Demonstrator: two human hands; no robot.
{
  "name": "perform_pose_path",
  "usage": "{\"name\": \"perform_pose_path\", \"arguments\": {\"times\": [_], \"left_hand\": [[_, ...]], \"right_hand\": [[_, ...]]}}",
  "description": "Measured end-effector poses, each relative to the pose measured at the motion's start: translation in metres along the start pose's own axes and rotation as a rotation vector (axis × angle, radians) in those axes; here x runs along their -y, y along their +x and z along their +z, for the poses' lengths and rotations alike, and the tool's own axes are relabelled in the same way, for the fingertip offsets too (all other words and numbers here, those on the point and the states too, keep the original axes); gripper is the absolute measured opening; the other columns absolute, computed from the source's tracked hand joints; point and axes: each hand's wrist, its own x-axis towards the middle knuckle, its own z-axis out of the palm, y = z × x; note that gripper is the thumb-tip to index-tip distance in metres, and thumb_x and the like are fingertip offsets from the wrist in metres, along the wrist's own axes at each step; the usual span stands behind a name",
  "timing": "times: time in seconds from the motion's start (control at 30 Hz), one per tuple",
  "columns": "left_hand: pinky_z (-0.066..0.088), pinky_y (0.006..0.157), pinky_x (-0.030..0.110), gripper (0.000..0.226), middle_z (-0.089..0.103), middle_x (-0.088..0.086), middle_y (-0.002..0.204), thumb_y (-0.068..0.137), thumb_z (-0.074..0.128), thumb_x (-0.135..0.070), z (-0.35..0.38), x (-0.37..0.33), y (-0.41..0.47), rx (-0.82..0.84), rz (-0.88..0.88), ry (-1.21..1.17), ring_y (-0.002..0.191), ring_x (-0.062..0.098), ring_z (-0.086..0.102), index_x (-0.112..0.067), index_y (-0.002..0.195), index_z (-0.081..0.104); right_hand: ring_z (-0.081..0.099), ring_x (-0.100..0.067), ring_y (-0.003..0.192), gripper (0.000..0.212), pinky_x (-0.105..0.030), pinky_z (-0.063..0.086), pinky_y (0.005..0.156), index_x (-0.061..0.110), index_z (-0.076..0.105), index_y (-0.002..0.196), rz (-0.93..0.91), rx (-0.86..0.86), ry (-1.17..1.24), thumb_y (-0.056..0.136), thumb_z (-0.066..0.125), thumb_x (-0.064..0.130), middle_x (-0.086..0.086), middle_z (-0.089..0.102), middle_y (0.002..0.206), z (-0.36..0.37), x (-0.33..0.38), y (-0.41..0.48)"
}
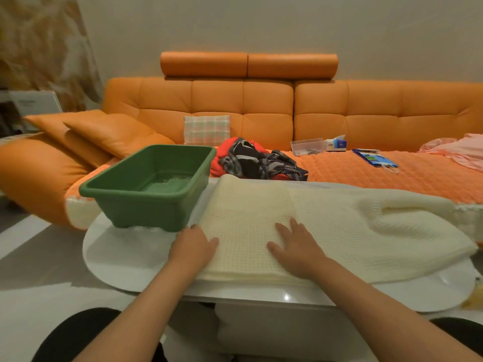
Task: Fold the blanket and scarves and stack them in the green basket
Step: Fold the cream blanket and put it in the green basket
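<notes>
Smoothing looks like the step in hand: the cream blanket (339, 231) lies as a long, part-folded strip across the white table (125, 265), several layers showing at the near edge, w/ its R end humped & rumpled. R hand (295, 249) lies flat on top of the cloth, fingers straight & spread apart, palm down. L hand (193, 246) sits at the blanket's L edge, thumb on top of the cloth, fingers bent toward the edge; can't tell if they pinch it or just rest there. Green basket (109, 182) stands on the table just beside the blanket's L end, nothing in it. Scarves (258, 160), a red & dark patterned heap, lie unfolded on the orange sofa (261, 105) behind, well apart from the hands. So prob. early on: blanket fold not finished, scarves untouched, nothing stacked yet. Next move prob. calls for flattening the bunched R end, then bringing it over toward the L so the strip shortens enough to fit the basket. Needs both hands on corners & edges kept lined up, else the layers will slide.
</notes>
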Motion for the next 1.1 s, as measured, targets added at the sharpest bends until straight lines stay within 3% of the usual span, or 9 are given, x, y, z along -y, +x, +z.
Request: {"name": "perform_pose_path", "arguments": {"times": [0.13,0.3,0.47,0.57,0.67,0.77,0.97,1.03,1.1], "left_hand": [[0.050,0.065,0.031,0.028,0.063,0.000,0.092,0.086,0.061,-0.038,-0.021,-0.003,0.001,0.090,-0.055,-0.186,0.083,0.021,0.062,-0.014,0.099,0.060],[0.055,0.088,0.045,0.027,0.068,0.007,0.102,0.078,0.064,-0.028,-0.052,-0.032,0.008,0.101,0.017,-0.660,0.094,0.028,0.065,-0.015,0.100,0.069],[0.053,0.087,0.039,0.037,0.065,0.007,0.113,0.086,0.069,-0.023,-0.070,-0.085,0.016,0.211,0.091,-0.863,0.101,0.025,0.063,-0.019,0.122,0.064],[0.056,0.087,0.041,0.033,0.067,0.010,0.108,0.084,0.072,-0.025,-0.073,-0.135,0.021,0.274,0.133,-0.867,0.097,0.027,0.066,-0.018,0.115,0.066],[0.058,0.076,0.039,0.033,0.068,0.015,0.106,0.080,0.076,-0.025,-0.066,-0.192,0.025,0.343,0.171,-0.823,0.092,0.030,0.068,-0.009,0.108,0.065],[0.057,0.073,0.036,0.037,0.066,0.014,0.103,0.079,0.076,-0.026,-0.057,-0.254,0.025,0.377,0.245,-0.743,0.088,0.028,0.067,-0.008,0.108,0.064],[0.055,0.087,0.041,0.059,0.064,0.005,0.115,0.081,0.073,-0.047,-0.015,-0.331,0.003,0.576,0.402,-0.703,0.101,0.024,0.063,-0.015,0.129,0.058],[0.052,0.088,0.037,0.047,0.065,0.001,0.114,0.094,0.061,-0.041,0.007,-0.329,-0.006,0.668,0.459,-0.687,0.100,0.019,0.064,-0.015,0.133,0.056],[0.049,0.095,0.036,0.043,0.064,0.003,0.125,0.098,0.054,-0.030,0.033,-0.316,-0.011,0.600,0.487,-0.640,0.110,0.019,0.063,-0.014,0.139,0.052]], "right_hand": [[-0.011,-0.030,0.152,0.075,-0.046,0.000,0.124,0.031,0.005,0.159,-0.015,0.021,0.009,0.097,0.032,0.063,-0.006,-0.013,0.166,0.004,0.009,0.008],[-0.016,-0.030,0.151,0.075,-0.048,-0.003,0.123,0.032,0.002,0.159,-0.078,0.097,0.040,0.098,0.033,0.063,-0.007,-0.015,0.166,0.000,0.022,0.006],[0.001,-0.024,0.154,0.062,-0.052,-0.002,0.122,0.035,0.013,0.158,-0.095,-0.018,0.123,0.103,0.034,0.053,-0.001,0.009,0.167,-0.038,0.005,0.004],[0.045,-0.020,0.136,0.050,-0.038,0.038,0.109,0.030,0.039,0.150,-0.070,-0.132,0.541,0.102,0.049,0.037,-0.002,0.043,0.153,-0.082,-0.022,-0.002],[0.068,-0.017,0.103,0.041,-0.037,0.056,0.085,0.028,0.049,0.143,0.013,-0.122,0.880,0.102,0.049,0.034,0.001,0.065,0.126,-0.114,-0.055,-0.009],[0.072,-0.022,0.095,0.041,-0.040,0.059,0.076,0.025,0.049,0.140,0.105,-0.141,1.066,0.103,0.044,0.043,0.002,0.069,0.115,-0.133,-0.089,-0.014],[0.066,-0.030,0.101,0.050,-0.043,0.052,0.082,0.027,0.056,0.129,0.303,-0.202,1.186,0.098,0.038,0.062,-0.006,0.067,0.114,-0.161,-0.162,-0.027],[0.065,-0.030,0.102,0.054,-0.041,0.052,0.082,0.025,0.057,0.121,0.375,-0.181,1.127,0.091,0.046,0.068,-0.007,0.066,0.113,-0.157,-0.183,-0.032],[0.065,-0.024,0.097,0.047,-0.040,0.054,0.081,0.020,0.062,0.115,0.416,-0.137,0.905,0.086,0.064,0.057,-0.004,0.066,0.110,-0.143,-0.198,-0.033]]}}
